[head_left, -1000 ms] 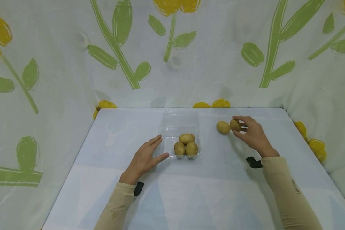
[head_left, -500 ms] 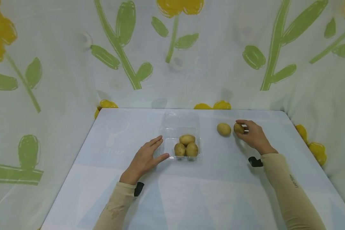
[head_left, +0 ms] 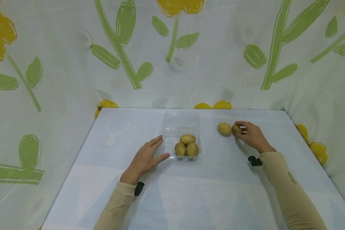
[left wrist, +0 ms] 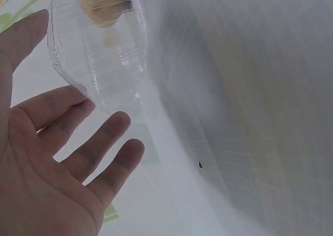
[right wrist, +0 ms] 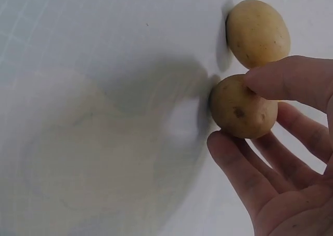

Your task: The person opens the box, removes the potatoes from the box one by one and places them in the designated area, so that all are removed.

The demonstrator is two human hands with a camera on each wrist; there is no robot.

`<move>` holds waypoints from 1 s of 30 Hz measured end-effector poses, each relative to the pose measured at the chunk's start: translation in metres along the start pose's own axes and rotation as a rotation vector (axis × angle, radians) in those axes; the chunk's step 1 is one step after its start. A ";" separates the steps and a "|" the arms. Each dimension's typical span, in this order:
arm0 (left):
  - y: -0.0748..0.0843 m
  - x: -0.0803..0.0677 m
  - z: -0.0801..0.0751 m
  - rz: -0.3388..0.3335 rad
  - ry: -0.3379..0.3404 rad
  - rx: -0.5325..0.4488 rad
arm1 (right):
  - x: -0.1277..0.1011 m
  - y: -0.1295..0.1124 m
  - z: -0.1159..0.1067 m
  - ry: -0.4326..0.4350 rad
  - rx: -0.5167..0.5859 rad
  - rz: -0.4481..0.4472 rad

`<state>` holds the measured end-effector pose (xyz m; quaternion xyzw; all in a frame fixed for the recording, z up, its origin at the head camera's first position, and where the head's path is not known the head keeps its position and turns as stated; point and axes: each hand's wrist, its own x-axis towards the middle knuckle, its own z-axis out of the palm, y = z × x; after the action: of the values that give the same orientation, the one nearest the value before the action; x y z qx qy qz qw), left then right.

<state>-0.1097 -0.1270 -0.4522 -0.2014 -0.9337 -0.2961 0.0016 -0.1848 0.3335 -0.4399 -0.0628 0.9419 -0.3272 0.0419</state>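
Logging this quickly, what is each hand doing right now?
Left hand: open, flat beside the clear box.
Right hand: pinching a potato.

Even, bright, diffuse light is seen across the head view; the pale worktop (head_left: pixel 189 191) is evenly lit, and only faint, soft shadows are cast beside the forearms. Mild bending is noted toward the frame edges. In the left wrist view, the clear tray (left wrist: pixel 99 53) is marked by weak glare and the near palm is rendered soft. In the right wrist view, a broad, blurred shadow is thrown leftward on the worktop from the held potato (right wrist: pixel 243 107), which is sharply resolved.
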 end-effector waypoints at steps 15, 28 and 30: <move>0.001 0.001 0.000 -0.007 0.002 -0.003 | -0.001 -0.002 -0.001 0.004 0.009 -0.010; 0.000 0.001 0.000 -0.011 0.000 -0.004 | 0.000 -0.001 -0.005 -0.013 -0.015 0.011; 0.000 0.001 0.000 -0.009 0.000 -0.002 | 0.001 0.000 -0.004 -0.010 -0.019 0.011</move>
<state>-0.1103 -0.1266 -0.4525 -0.1973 -0.9342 -0.2973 0.0002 -0.1865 0.3359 -0.4367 -0.0596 0.9450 -0.3179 0.0478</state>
